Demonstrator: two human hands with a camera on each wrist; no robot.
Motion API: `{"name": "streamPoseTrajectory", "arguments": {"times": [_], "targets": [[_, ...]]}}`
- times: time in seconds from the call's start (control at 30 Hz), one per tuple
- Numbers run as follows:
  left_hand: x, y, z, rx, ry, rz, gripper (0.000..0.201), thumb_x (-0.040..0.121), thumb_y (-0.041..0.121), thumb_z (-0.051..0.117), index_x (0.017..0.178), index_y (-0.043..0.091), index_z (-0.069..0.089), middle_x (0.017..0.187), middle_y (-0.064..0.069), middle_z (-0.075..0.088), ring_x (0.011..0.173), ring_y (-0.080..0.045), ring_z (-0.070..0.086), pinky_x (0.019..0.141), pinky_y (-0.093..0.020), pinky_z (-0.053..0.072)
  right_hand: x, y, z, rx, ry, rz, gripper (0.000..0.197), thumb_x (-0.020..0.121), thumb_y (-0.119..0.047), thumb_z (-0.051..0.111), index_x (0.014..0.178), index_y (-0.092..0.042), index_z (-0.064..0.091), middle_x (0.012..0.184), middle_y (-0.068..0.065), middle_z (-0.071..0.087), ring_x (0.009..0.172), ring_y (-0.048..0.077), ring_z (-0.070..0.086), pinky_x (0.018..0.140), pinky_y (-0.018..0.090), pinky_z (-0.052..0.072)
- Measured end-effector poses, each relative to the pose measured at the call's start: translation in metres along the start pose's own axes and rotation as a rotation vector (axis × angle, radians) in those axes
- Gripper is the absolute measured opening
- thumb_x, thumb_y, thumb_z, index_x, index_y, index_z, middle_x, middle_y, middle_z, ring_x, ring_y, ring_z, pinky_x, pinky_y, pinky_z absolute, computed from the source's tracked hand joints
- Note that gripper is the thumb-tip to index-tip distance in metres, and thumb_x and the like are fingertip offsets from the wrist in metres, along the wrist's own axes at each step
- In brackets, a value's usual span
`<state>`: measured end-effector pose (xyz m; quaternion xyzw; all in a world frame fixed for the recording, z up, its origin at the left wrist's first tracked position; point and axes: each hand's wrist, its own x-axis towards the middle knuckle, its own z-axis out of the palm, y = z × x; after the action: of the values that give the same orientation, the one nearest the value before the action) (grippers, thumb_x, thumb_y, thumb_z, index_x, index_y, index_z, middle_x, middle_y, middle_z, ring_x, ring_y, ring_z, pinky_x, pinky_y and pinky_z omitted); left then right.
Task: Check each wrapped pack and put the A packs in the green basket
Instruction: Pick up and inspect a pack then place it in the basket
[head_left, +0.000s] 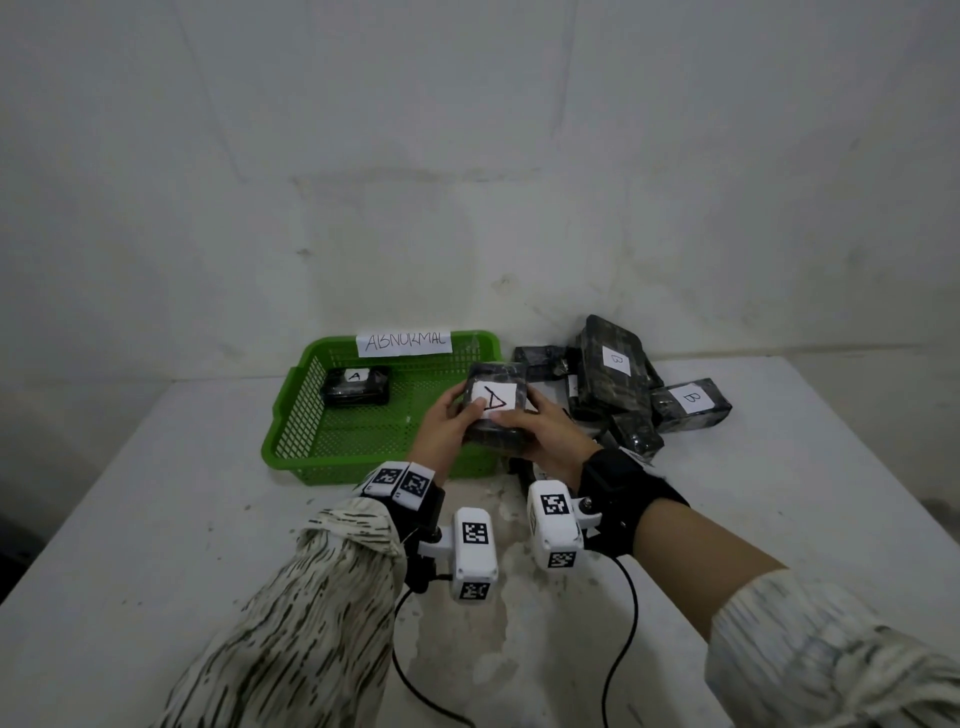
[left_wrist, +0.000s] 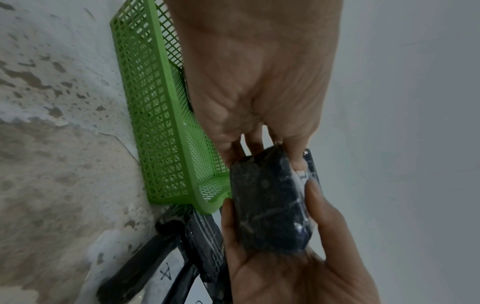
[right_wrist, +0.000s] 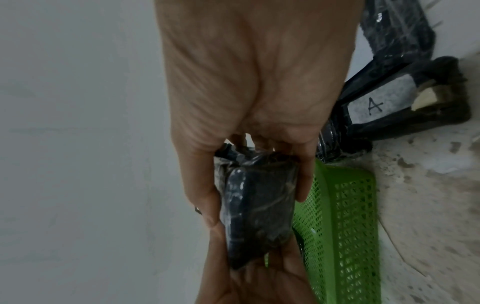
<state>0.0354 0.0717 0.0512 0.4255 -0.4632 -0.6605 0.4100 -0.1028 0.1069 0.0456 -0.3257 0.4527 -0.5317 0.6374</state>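
Note:
A dark wrapped pack (head_left: 496, 408) with a white label marked A is held up over the right part of the green basket (head_left: 322, 410). My left hand (head_left: 449, 423) grips its left side and my right hand (head_left: 545, 431) grips its right side, thumbs on the label face. The same pack (left_wrist: 270, 205) fills the left wrist view and shows again as the pack (right_wrist: 255, 214) between both palms in the right wrist view. One A pack (head_left: 357, 392) lies inside the basket at its far left.
A pile of dark wrapped packs (head_left: 613, 384) sits right of the basket; two show B labels, among them the B pack (head_left: 691, 405). Another A-labelled pack (right_wrist: 384, 105) lies under my right wrist. A paper sign (head_left: 402, 343) reads ABNORMAL on the basket's far rim. A wall stands behind.

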Motion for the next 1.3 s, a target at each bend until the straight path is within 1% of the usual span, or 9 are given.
{"name": "streamPoseTrajectory", "arguments": {"times": [0.17,0.27,0.4,0.6,0.77,0.9,1.03,1.13,1.3], "targets": [[0.002,0.002,0.0,0.022,-0.035,-0.058,0.042,0.094,0.008,0.049,0.136,0.01,0.043,0.114,-0.014,0.057,0.081,-0.015,0.058,0.064,-0.021,0.049,0.003,-0.001,-0.003,0.005,0.037,-0.005,0.054,0.084,0.005,0.063,0.132,-0.015,0.05,0.107,0.008,0.069,0.095,0.023,0.066,0.079,0.035,0.056],[0.003,0.001,0.001,0.046,-0.014,-0.054,0.045,0.092,-0.001,0.048,0.137,0.006,0.041,0.12,-0.018,0.056,0.081,-0.016,0.057,0.07,-0.025,0.047,0.005,-0.001,-0.003,0.001,0.045,0.003,0.055,0.084,0.005,0.062,0.133,-0.015,0.048,0.108,0.008,0.068,0.093,0.022,0.066,0.075,0.033,0.056],[0.003,0.002,0.0,0.007,-0.003,-0.053,0.044,0.093,0.001,0.048,0.136,0.006,0.043,0.126,-0.02,0.055,0.084,-0.016,0.059,0.071,-0.025,0.05,0.006,-0.004,-0.006,0.028,-0.032,0.037,0.052,0.089,0.002,0.057,0.136,-0.017,0.045,0.116,0.008,0.065,0.102,0.024,0.063,0.089,0.039,0.052],[0.001,0.002,-0.004,-0.002,-0.004,-0.08,0.043,0.094,0.002,0.047,0.136,0.005,0.04,0.118,-0.016,0.057,0.083,-0.017,0.059,0.068,-0.023,0.052,0.005,-0.006,-0.006,-0.009,-0.048,0.044,0.06,0.087,0.009,0.055,0.136,-0.024,0.044,0.109,0.008,0.069,0.099,0.025,0.065,0.083,0.038,0.056],[-0.001,0.001,-0.006,0.059,0.001,-0.054,0.05,0.091,-0.001,0.05,0.137,0.013,0.036,0.12,-0.013,0.052,0.094,-0.023,0.059,0.079,-0.033,0.05,0.007,-0.005,-0.006,0.056,0.041,0.085,0.043,0.094,-0.029,0.057,0.135,-0.025,0.044,0.13,0.011,0.058,0.112,0.032,0.06,0.082,0.048,0.054],[0.004,0.002,-0.01,0.32,0.104,0.047,0.049,0.081,-0.008,0.058,0.114,0.026,0.046,0.116,-0.012,0.047,0.103,-0.027,0.053,0.082,-0.042,0.054,0.006,-0.004,-0.01,0.018,0.099,0.037,0.023,0.103,-0.026,0.04,0.125,-0.029,0.044,0.107,0.01,0.061,0.091,0.028,0.062,0.075,0.05,0.054],[-0.003,0.011,-0.004,0.214,0.029,-0.063,0.013,0.098,0.016,0.041,0.106,0.016,0.052,0.099,-0.008,0.059,0.085,-0.02,0.057,0.073,-0.036,0.049,0.003,-0.01,-0.013,0.033,0.053,0.015,0.022,0.103,-0.021,0.037,0.112,-0.028,0.056,0.1,0.008,0.06,0.084,0.027,0.062,0.07,0.049,0.054],[-0.005,0.013,0.0,0.102,-0.068,-0.154,0.039,0.098,0.041,0.037,0.121,0.014,0.053,0.11,-0.01,0.061,0.104,-0.027,0.058,0.093,-0.046,0.047,0.001,-0.012,-0.011,-0.043,-0.011,0.019,0.027,0.1,-0.01,0.042,0.106,-0.026,0.063,0.098,0.009,0.059,0.09,0.029,0.062,0.068,0.046,0.058],[0.001,0.005,-0.001,0.079,-0.018,-0.09,0.06,0.07,0.037,0.076,0.121,0.013,0.054,0.118,-0.014,0.063,0.109,-0.033,0.061,0.097,-0.051,0.046,0.004,-0.009,-0.006,-0.163,-0.009,0.025,0.021,0.092,0.004,0.053,0.088,-0.017,0.053,0.09,0.005,0.05,0.087,0.025,0.057,0.061,0.043,0.059]]}}
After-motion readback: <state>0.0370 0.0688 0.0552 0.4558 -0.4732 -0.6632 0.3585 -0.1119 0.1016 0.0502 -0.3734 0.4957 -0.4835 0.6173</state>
